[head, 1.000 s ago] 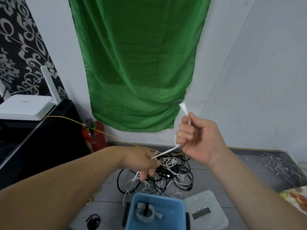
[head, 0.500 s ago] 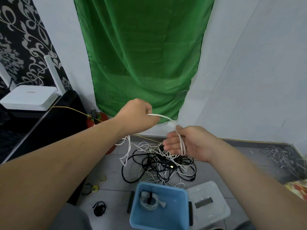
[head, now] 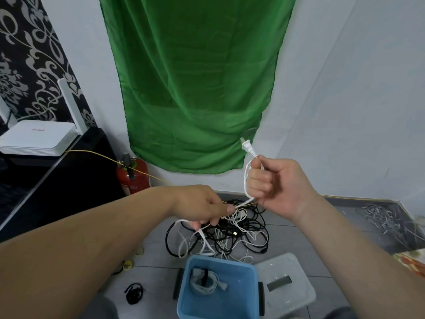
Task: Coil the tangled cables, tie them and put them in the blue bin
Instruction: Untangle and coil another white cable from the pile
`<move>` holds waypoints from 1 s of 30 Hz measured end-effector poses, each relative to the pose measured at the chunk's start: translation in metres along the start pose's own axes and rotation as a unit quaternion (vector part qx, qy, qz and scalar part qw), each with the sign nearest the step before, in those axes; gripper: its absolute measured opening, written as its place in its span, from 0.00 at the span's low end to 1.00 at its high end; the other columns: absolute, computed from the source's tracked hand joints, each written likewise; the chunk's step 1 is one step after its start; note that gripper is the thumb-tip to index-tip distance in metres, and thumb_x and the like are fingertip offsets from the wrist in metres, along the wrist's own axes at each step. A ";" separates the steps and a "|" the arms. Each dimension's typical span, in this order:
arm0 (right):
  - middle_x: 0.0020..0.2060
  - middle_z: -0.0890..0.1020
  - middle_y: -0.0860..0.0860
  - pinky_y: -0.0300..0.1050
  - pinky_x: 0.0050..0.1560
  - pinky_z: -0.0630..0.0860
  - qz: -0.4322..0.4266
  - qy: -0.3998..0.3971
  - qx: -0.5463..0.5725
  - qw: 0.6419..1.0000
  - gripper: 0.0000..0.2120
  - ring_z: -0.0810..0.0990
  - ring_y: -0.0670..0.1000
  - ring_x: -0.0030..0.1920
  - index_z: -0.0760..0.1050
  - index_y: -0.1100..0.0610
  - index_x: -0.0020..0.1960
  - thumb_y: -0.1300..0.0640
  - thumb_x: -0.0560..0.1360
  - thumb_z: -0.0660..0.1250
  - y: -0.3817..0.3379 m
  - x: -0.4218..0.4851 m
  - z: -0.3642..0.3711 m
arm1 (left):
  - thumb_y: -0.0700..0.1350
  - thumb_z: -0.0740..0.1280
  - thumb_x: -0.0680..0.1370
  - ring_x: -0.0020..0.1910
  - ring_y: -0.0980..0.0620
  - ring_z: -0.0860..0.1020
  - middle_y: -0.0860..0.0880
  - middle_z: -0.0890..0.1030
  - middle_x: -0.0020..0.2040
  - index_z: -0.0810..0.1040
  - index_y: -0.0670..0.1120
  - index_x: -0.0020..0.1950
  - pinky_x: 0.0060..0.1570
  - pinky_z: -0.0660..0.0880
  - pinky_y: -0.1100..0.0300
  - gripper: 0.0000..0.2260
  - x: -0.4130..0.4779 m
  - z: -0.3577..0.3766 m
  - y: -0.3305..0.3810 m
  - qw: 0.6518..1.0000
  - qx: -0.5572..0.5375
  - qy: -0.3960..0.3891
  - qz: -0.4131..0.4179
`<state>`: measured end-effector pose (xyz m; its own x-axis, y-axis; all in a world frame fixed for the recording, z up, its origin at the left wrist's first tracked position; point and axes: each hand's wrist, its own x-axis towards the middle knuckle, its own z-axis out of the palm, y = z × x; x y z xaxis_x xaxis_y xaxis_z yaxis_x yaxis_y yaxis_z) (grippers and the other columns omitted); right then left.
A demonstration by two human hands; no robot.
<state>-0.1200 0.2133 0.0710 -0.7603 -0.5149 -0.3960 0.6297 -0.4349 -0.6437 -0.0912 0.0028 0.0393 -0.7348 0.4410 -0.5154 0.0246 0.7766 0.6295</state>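
Grey tiled floor (head: pixel 299 240), green cloth (head: pixel 195 88)

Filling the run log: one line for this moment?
step: coiling white cable | right hand: grips plug end | left hand: pinches cable | blue bin: one tied coil
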 end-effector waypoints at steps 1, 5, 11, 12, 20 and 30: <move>0.24 0.64 0.47 0.41 0.23 0.62 0.029 -0.038 -0.034 0.998 0.15 0.62 0.46 0.21 0.72 0.56 0.40 0.57 0.83 0.54 -0.002 -0.002 -0.003 | 0.67 0.63 0.79 0.34 0.53 0.80 0.49 0.78 0.33 0.81 0.47 0.44 0.44 0.78 0.57 0.24 0.000 -0.004 -0.005 1.000 0.016 0.005 0.001; 0.23 0.63 0.47 0.41 0.23 0.55 0.157 -0.109 -0.234 0.953 0.16 0.60 0.46 0.20 0.72 0.56 0.38 0.55 0.83 0.56 -0.002 -0.009 -0.006 | 0.58 0.74 0.76 0.30 0.59 0.72 0.57 0.76 0.31 0.78 0.49 0.40 0.36 0.72 0.62 0.14 0.000 -0.021 -0.025 0.994 0.096 0.056 0.015; 0.25 0.74 0.51 0.40 0.27 0.66 0.209 0.015 -0.545 0.812 0.16 0.71 0.49 0.23 0.76 0.59 0.45 0.53 0.85 0.57 0.023 -0.006 0.004 | 0.57 0.75 0.75 0.32 0.59 0.76 0.56 0.79 0.32 0.80 0.49 0.39 0.33 0.75 0.60 0.13 -0.002 -0.033 -0.018 0.960 0.144 0.237 0.043; 0.26 0.77 0.52 0.41 0.28 0.69 0.198 0.030 -0.561 0.803 0.16 0.75 0.51 0.25 0.77 0.60 0.47 0.53 0.86 0.56 0.028 -0.003 0.006 | 0.57 0.73 0.75 0.35 0.55 0.77 0.55 0.79 0.33 0.79 0.50 0.39 0.36 0.77 0.57 0.13 -0.002 -0.032 -0.012 0.946 0.180 0.264 0.053; 0.42 0.86 0.61 0.47 0.37 0.79 0.020 0.178 -0.293 0.939 0.22 0.85 0.56 0.37 0.77 0.68 0.59 0.51 0.87 0.54 0.031 0.022 -0.002 | 0.50 0.69 0.80 0.33 0.56 0.74 0.55 0.77 0.33 0.81 0.48 0.44 0.37 0.70 0.59 0.08 0.003 -0.014 0.016 0.939 0.112 0.309 0.105; 0.31 0.80 0.53 0.52 0.42 0.79 -0.108 0.142 0.069 0.982 0.15 0.86 0.55 0.34 0.73 0.59 0.47 0.54 0.87 0.54 0.012 0.014 0.006 | 0.52 0.63 0.84 0.31 0.58 0.76 0.53 0.82 0.34 0.77 0.52 0.45 0.37 0.73 0.61 0.09 0.013 0.003 0.006 0.992 0.034 0.092 0.074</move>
<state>-0.1221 0.1967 0.0618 -0.8797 -0.1823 -0.4392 0.4502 -0.6168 -0.6457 -0.0988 0.0143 0.0349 -0.8305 0.4680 -0.3019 0.1820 0.7404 0.6471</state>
